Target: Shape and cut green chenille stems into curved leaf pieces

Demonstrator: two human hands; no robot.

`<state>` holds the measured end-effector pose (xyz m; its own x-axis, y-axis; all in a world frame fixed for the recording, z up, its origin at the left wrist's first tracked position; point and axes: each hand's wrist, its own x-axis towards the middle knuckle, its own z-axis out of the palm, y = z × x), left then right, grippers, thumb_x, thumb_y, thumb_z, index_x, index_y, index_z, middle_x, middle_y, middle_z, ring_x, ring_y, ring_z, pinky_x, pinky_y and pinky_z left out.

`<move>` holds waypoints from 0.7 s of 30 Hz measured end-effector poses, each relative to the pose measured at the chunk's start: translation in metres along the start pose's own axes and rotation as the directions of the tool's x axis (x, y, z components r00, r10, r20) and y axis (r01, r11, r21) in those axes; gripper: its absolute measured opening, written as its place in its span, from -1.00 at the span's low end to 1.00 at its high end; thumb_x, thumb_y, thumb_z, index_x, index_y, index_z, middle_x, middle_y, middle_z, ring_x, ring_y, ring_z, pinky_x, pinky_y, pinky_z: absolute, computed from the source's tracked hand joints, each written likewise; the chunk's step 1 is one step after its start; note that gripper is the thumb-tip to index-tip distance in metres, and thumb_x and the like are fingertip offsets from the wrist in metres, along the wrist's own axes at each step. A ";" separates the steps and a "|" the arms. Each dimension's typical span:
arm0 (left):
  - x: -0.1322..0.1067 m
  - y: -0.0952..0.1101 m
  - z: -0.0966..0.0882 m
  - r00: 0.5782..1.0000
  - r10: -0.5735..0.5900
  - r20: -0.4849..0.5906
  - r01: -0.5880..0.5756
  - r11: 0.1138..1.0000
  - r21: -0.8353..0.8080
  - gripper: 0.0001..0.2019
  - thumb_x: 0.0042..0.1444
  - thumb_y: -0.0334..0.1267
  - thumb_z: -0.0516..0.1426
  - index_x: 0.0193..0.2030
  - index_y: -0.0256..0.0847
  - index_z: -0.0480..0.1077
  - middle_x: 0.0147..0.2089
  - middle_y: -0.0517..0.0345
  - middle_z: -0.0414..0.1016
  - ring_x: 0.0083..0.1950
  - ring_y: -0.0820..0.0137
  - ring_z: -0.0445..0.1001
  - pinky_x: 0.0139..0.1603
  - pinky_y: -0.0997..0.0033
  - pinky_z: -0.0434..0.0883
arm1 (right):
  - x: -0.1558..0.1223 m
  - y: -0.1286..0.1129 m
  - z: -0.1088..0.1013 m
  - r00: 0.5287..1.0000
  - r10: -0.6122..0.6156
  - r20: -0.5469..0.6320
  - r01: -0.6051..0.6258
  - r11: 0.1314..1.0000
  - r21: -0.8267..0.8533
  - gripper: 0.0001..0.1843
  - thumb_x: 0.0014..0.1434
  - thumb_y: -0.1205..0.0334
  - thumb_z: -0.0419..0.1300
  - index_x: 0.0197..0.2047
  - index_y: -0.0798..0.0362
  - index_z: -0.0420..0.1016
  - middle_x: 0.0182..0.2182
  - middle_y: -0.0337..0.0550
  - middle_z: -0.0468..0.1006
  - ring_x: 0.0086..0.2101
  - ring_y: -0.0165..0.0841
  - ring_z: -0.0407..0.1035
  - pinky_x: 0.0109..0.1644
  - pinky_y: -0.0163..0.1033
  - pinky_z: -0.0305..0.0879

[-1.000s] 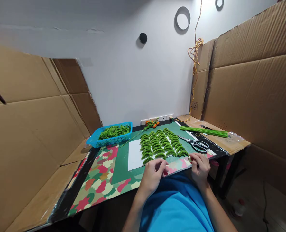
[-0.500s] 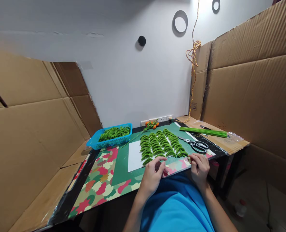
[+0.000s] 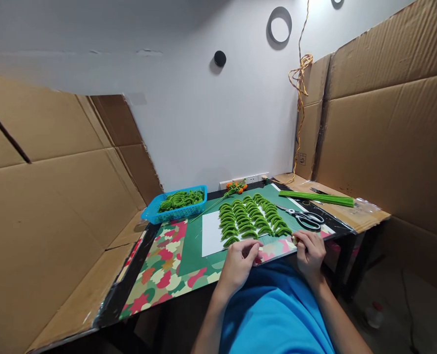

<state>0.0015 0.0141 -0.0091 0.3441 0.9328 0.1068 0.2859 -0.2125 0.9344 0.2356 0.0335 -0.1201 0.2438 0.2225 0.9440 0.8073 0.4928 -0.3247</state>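
In the head view, green curls [image 3: 246,227] are laid in four columns, mostly on white paper [image 3: 211,238]. The left hand [image 3: 242,261] is curled at the table's near edge; the right hand [image 3: 310,251] is bent near the scissors [image 3: 308,219] (a small pale spot is seen at its fingertips). Whether anything is gripped by either cannot be told. More green pieces are held in the basket [image 3: 179,214].

A pale grey wall [image 3: 189,123], brightest toward its upper right, rises behind the black-edged table [image 3: 109,309]. A round black knob [image 3: 220,58] and a grey ring [image 3: 289,25] show on it, with a white socket strip [image 3: 252,179] low down and a knotted yellow cord [image 3: 306,60] hanging near the corner. Tall cardboard [image 3: 384,132] stands on both sides; the floor [image 3: 430,319] at right is dim.
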 end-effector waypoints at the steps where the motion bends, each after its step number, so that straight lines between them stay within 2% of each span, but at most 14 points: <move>1: 0.000 0.000 0.000 1.000 -0.006 -0.002 0.006 1.000 0.008 -0.49 0.30 0.17 0.17 -0.10 -0.29 0.67 -0.33 0.01 0.67 -0.33 0.39 0.56 -0.28 0.49 0.44 | 0.000 0.000 0.000 1.000 0.001 0.002 -0.001 1.000 0.000 -0.72 0.45 0.39 0.06 -0.19 0.04 0.59 -0.26 -0.12 0.64 -0.25 -0.23 0.49 -0.12 -0.12 0.26; 12: 0.003 0.002 -0.001 1.000 -0.009 0.000 0.009 0.999 0.033 -0.48 0.29 0.16 0.18 -0.04 -0.30 0.68 -0.33 0.02 0.67 -0.32 0.37 0.57 -0.25 0.47 0.45 | 0.003 0.000 0.001 0.999 0.035 -0.001 -0.035 0.999 0.033 -0.72 0.41 0.42 0.06 -0.19 0.04 0.59 -0.26 -0.13 0.64 -0.25 -0.24 0.48 -0.11 -0.12 0.25; 21: 0.009 0.002 -0.003 1.000 0.009 0.020 -0.010 0.999 0.038 -0.51 0.30 0.17 0.18 -0.07 -0.28 0.64 -0.33 0.06 0.64 -0.31 0.39 0.54 -0.25 0.49 0.43 | 0.009 -0.001 0.002 0.999 0.041 0.005 -0.041 0.999 0.006 -0.72 0.44 0.38 0.04 -0.21 0.03 0.57 -0.28 -0.14 0.63 -0.26 -0.24 0.46 -0.11 -0.13 0.24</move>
<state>0.0028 0.0230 -0.0050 0.3644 0.9249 0.1084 0.3167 -0.2325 0.9196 0.2357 0.0363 -0.1117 0.2736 0.2466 0.9297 0.7936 0.4882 -0.3631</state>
